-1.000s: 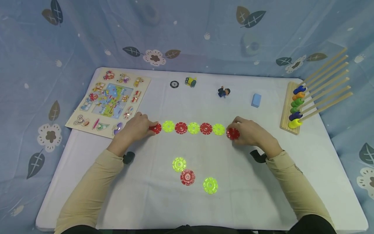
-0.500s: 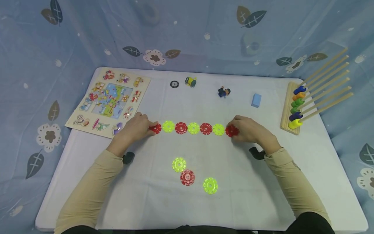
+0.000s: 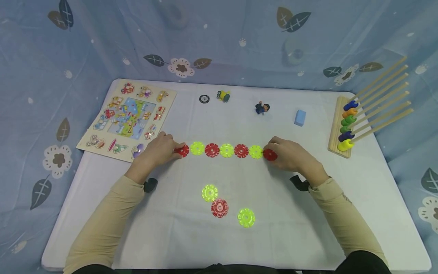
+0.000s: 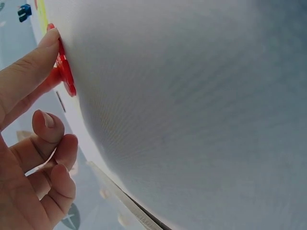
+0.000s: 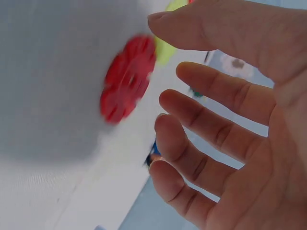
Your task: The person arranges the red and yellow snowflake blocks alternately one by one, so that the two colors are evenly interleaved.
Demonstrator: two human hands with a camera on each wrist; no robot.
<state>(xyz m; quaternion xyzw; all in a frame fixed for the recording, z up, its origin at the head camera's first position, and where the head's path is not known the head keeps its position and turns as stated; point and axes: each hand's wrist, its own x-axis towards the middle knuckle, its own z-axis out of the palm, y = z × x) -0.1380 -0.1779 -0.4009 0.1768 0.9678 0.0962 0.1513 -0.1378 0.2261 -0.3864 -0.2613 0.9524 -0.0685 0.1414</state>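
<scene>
A row of alternating red and yellow-green notched plastic discs crosses the white table. My left hand [image 3: 161,148] pinches the red disc at the row's left end [image 4: 66,72] between thumb and forefinger, the other fingers curled loosely. At the right end, another red disc [image 3: 270,155] meets a yellow-green disc [image 3: 255,152]. Beside that red disc is my right hand [image 3: 289,154]. In the right wrist view, its thumb and fingers [image 5: 211,105] are spread apart with nothing between them, and the red disc [image 5: 128,79] lies off the fingertips.
Nearer the person lie a loose red disc [image 3: 219,207] and two yellow-green discs [image 3: 246,217]. A wooden picture puzzle [image 3: 164,114] is at left; a pegged bead stand [image 3: 337,125] at right. Behind are a black-and-white round piece [image 3: 204,99], a small figure [image 3: 262,108] and a blue block [image 3: 300,117].
The right hand has brought its red disc slightly left against the row's last yellow-green disc, and its fingers have come off it. The left hand stays on its disc.
</scene>
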